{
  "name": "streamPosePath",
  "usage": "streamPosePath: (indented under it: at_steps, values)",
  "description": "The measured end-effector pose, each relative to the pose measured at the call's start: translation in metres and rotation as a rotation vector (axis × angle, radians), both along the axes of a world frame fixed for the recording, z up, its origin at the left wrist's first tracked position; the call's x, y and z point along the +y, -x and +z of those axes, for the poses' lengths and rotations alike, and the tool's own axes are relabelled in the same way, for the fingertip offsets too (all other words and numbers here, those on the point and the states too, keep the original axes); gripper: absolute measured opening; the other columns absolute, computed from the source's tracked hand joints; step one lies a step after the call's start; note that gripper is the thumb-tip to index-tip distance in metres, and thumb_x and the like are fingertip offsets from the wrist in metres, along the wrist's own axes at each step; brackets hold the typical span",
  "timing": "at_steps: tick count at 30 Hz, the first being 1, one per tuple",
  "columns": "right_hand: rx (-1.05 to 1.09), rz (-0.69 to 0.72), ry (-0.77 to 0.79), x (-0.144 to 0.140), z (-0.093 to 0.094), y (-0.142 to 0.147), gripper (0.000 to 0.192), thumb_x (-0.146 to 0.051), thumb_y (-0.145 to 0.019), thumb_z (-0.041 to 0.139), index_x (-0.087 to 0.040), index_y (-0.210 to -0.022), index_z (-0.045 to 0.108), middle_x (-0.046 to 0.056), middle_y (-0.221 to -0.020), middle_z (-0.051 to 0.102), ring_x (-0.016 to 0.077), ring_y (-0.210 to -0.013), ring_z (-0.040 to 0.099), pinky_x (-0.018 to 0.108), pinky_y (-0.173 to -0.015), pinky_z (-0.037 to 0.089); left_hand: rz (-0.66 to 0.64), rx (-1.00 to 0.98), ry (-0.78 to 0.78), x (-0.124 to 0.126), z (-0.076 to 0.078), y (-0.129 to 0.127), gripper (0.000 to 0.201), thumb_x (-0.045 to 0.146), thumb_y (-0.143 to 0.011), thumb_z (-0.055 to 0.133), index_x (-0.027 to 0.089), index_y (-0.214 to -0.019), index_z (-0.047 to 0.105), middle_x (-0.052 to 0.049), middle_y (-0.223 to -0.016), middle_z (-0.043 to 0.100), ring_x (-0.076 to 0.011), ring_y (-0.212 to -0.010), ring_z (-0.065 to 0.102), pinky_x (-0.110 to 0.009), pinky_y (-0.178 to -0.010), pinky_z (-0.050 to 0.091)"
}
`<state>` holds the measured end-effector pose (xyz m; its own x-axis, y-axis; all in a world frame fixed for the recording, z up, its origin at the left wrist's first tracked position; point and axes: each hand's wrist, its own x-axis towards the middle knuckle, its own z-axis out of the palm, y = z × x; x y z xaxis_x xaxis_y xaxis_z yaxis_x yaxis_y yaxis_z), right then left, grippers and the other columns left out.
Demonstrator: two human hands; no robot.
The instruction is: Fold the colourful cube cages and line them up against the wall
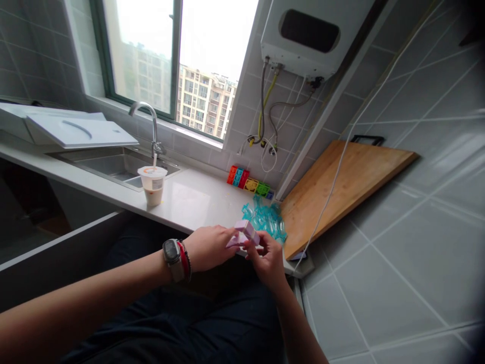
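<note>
A small pale-pink, block-like piece (247,230) is held between my two hands, just above the counter's front edge; its exact kind is hard to make out. My left hand (212,247) grips it from the left, with a watch and bracelets on that wrist. From the right, my right hand (268,258) pinches it between thumb and fingers. My fingers cover part of its lower side. Just beyond lies a heap of teal and clear plastic packets (265,217). Behind the heap, a row of coloured plastic blocks (250,185) runs along the wall.
A lidded drink cup with a straw (153,186) stands on the white counter (189,194), near the sink (113,164) and tap (154,126). White panels (81,130) lie across the sink's left. On the right leans a wooden board (344,187), with a white cable (337,172) crossing it.
</note>
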<state>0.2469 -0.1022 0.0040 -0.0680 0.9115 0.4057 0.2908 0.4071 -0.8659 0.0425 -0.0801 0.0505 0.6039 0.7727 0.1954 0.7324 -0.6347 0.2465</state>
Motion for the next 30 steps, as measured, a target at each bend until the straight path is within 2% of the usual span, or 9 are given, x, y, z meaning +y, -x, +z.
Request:
streamPosePath:
  at_steps: [4,8,10,15,19,23,25,27,30]
  values:
    - [-0.039,0.027,-0.027,-0.001,-0.001,-0.001,0.034,-0.048,-0.091,0.069,-0.019,-0.109,0.067,0.007,-0.094,0.069,0.0196,-0.076,0.067,0.029,-0.06,0.061,-0.127,-0.216,0.086,0.008,-0.01,0.002,0.034,0.044,-0.103,0.044,0.023,-0.114,0.068,-0.01,-0.106,0.076,-0.0259,-0.097,0.072,-0.034,-0.082,0.053]
    - [-0.114,0.095,-0.009,0.003,0.001,-0.008,0.034,-0.048,-0.095,0.063,-0.02,-0.114,0.067,0.007,-0.098,0.067,0.0196,-0.081,0.066,0.027,-0.062,0.06,-0.211,-0.372,0.207,0.013,-0.024,-0.002,0.034,0.042,-0.104,0.043,0.019,-0.114,0.066,-0.008,-0.097,0.074,-0.0205,-0.086,0.07,-0.03,-0.08,0.052]
    - [-0.162,0.094,-0.013,0.005,0.002,-0.012,0.034,-0.048,-0.095,0.062,-0.02,-0.113,0.067,0.006,-0.094,0.065,0.0182,-0.078,0.064,0.026,-0.062,0.057,-0.237,-0.428,0.344,0.014,-0.031,-0.006,0.038,0.048,-0.104,0.041,0.02,-0.116,0.064,-0.004,-0.086,0.071,-0.0169,-0.073,0.067,-0.027,-0.069,0.052]
    - [-0.22,0.197,0.047,0.008,0.008,-0.022,0.034,-0.051,-0.095,0.062,-0.019,-0.104,0.068,0.001,-0.082,0.061,0.0137,-0.064,0.056,0.023,-0.058,0.05,-0.251,-0.516,0.883,0.015,-0.042,-0.012,0.055,0.071,-0.095,0.043,0.021,-0.112,0.056,0.003,-0.075,0.058,-0.0092,-0.042,0.048,-0.021,-0.038,0.04]
    - [-0.272,0.28,0.04,0.007,0.013,-0.024,0.033,-0.051,-0.094,0.062,-0.02,-0.1,0.069,0.003,-0.086,0.064,0.0163,-0.073,0.059,0.024,-0.063,0.05,-0.354,-0.514,1.122,0.02,-0.042,-0.008,0.053,0.072,-0.091,0.051,0.019,-0.092,0.055,0.002,-0.07,0.059,-0.0083,-0.043,0.048,-0.02,-0.04,0.039]
    - [-0.305,0.291,-0.009,0.003,0.015,-0.021,0.031,-0.049,-0.096,0.06,-0.02,-0.099,0.07,0.004,-0.087,0.066,0.0173,-0.075,0.06,0.026,-0.067,0.05,-0.445,-0.492,1.292,0.029,-0.04,0.0,0.048,0.066,-0.089,0.06,0.02,-0.103,0.061,-0.003,-0.077,0.069,-0.0099,-0.046,0.052,-0.021,-0.043,0.04]
    - [-0.325,0.236,-0.024,0.003,0.014,-0.021,0.032,-0.049,-0.096,0.06,-0.019,-0.094,0.07,0.003,-0.082,0.065,0.0167,-0.071,0.058,0.026,-0.064,0.048,-0.42,-0.441,1.278,0.032,-0.04,0.003,0.051,0.062,-0.081,0.073,0.021,-0.108,0.06,-0.002,-0.081,0.071,-0.0115,-0.048,0.055,-0.023,-0.044,0.043]
    - [-0.332,0.147,-0.023,0.005,0.012,-0.02,0.033,-0.05,-0.096,0.059,-0.018,-0.09,0.068,0.002,-0.073,0.062,0.0155,-0.064,0.055,0.025,-0.058,0.044,-0.315,-0.389,1.15,0.032,-0.04,0.007,0.06,0.058,-0.071,0.082,0.023,-0.112,0.058,0.0,-0.079,0.07,-0.0135,-0.049,0.057,-0.024,-0.046,0.046]
    - [-0.354,-0.001,-0.025,0.01,0.007,-0.02,0.037,-0.05,-0.096,0.058,-0.019,-0.078,0.063,-0.002,-0.062,0.054,0.0134,-0.057,0.049,0.024,-0.054,0.038,-0.131,-0.292,0.686,0.024,-0.038,0.012,0.053,0.055,-0.073,0.08,0.022,-0.111,0.062,-0.001,-0.079,0.07,-0.018,-0.06,0.064,-0.026,-0.054,0.048]
